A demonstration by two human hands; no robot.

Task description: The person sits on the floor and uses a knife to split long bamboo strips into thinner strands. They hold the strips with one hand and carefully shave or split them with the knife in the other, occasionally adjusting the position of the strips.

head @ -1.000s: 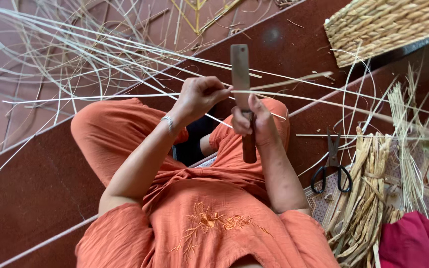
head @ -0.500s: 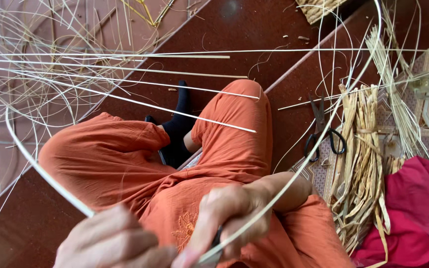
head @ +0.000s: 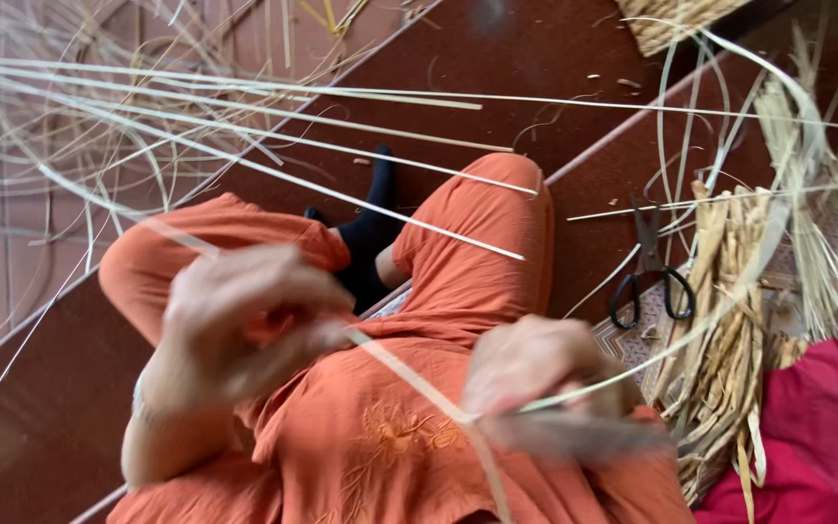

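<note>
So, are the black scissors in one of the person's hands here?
No, the black scissors lie on the floor beside the dried strip bundle, apart from both hands.

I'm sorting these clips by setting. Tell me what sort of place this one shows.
Probably a home or small workshop floor used for basket weaving. The person sits on a dark red tiled floor among long split cane strips, with a bundle of dried fibre, black scissors and part of a woven basket nearby.

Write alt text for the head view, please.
Both hands, left hand and right hand, blurred, pinch a pale cane strip over an orange-clad lap. Black scissors lie on the floor beside a bundle of dried stalks.
</note>
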